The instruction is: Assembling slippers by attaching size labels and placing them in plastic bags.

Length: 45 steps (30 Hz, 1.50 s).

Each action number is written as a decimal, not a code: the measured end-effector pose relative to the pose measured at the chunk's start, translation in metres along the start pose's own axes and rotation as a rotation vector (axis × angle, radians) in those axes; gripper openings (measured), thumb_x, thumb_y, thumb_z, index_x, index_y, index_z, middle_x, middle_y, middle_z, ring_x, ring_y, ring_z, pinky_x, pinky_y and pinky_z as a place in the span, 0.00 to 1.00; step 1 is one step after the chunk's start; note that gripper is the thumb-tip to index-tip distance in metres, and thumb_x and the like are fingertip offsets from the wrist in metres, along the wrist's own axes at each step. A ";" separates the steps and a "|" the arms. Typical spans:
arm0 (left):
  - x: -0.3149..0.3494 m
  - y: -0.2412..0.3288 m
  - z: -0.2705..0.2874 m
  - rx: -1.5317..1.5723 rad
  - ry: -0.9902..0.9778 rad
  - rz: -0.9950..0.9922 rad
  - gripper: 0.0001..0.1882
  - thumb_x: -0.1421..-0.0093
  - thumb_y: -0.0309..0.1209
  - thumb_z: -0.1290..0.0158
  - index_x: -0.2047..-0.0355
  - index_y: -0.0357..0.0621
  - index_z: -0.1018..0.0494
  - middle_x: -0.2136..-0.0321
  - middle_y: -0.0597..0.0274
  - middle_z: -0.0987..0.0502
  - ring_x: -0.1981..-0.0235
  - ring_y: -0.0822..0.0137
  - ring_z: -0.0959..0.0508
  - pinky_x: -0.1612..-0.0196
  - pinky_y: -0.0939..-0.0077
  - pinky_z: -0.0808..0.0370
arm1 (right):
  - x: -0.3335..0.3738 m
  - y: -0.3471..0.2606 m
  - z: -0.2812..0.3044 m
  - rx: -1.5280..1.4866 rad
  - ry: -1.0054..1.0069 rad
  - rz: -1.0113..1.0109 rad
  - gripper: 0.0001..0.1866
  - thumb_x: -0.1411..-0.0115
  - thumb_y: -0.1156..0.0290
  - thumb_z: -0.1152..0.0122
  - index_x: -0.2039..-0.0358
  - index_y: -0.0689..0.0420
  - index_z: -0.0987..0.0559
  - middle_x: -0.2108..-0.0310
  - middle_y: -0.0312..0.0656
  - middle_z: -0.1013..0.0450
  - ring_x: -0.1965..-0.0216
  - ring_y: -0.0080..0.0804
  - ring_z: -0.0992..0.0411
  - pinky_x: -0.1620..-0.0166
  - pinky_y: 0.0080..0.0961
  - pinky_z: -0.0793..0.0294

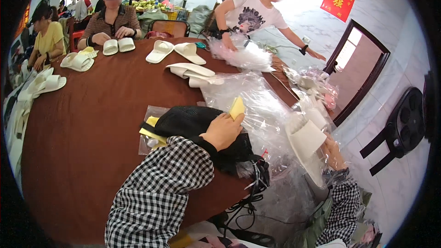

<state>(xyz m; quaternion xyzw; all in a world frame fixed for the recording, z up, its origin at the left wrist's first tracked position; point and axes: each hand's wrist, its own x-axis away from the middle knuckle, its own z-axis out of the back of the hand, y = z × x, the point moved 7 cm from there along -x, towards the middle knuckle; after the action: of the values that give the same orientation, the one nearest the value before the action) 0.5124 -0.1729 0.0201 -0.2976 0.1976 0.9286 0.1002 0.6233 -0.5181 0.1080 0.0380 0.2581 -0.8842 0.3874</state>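
My left hand (223, 130) rests on a black mesh bag (188, 121) near the front of the brown round table (87, 142), and its fingers pinch a small yellow card (237, 107). Off the table's right edge, my right hand (331, 152) holds a white slipper (305, 140) upright inside a clear plastic bag. Both sleeves are black-and-white check. More yellow cards (150, 133) lie in a clear bag under the mesh bag.
Crumpled clear plastic bags (262, 105) pile along the table's right side. White slippers (190, 71) lie in pairs across the far half. Several other people sit or lean at the far edge. A black chair (402, 126) stands at right; black cables (248, 202) hang below.
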 end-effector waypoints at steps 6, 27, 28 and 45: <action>-0.030 0.023 0.007 0.231 0.063 0.155 0.31 0.40 0.29 0.48 0.38 0.34 0.43 0.57 0.29 0.26 0.53 0.35 0.27 0.47 0.52 0.30 | -0.064 -0.067 0.035 -0.029 0.302 0.304 0.19 0.35 0.80 0.55 0.45 0.68 0.28 0.40 0.52 0.33 0.45 0.42 0.30 0.43 0.28 0.33; -0.093 -0.098 -0.035 0.041 -0.100 0.717 0.17 0.41 0.32 0.52 0.55 0.37 0.25 0.56 0.39 0.21 0.52 0.44 0.21 0.49 0.51 0.25 | -0.161 -0.020 -0.133 0.057 -0.181 0.386 0.19 0.33 0.71 0.60 0.48 0.65 0.25 0.54 0.50 0.28 0.54 0.41 0.29 0.47 0.35 0.31; -0.098 -0.102 -0.036 0.083 -0.113 0.739 0.16 0.42 0.32 0.51 0.57 0.38 0.22 0.56 0.41 0.21 0.53 0.46 0.20 0.49 0.51 0.24 | -0.143 -0.065 -0.109 0.140 -0.053 0.544 0.20 0.31 0.69 0.61 0.50 0.67 0.25 0.55 0.49 0.28 0.54 0.40 0.29 0.47 0.34 0.32; -0.119 -0.076 -0.065 0.234 -0.021 0.623 0.11 0.44 0.34 0.45 0.64 0.42 0.22 0.59 0.44 0.21 0.55 0.47 0.21 0.54 0.55 0.25 | -0.076 0.004 -0.089 0.058 0.010 0.342 0.23 0.30 0.60 0.56 0.47 0.67 0.26 0.44 0.59 0.32 0.47 0.54 0.30 0.42 0.36 0.34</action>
<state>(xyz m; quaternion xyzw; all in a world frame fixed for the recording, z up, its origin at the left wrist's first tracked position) 0.6647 -0.1403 0.0187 -0.1998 0.3835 0.8886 -0.1529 0.6671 -0.4261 0.0498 0.0972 0.2241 -0.8122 0.5298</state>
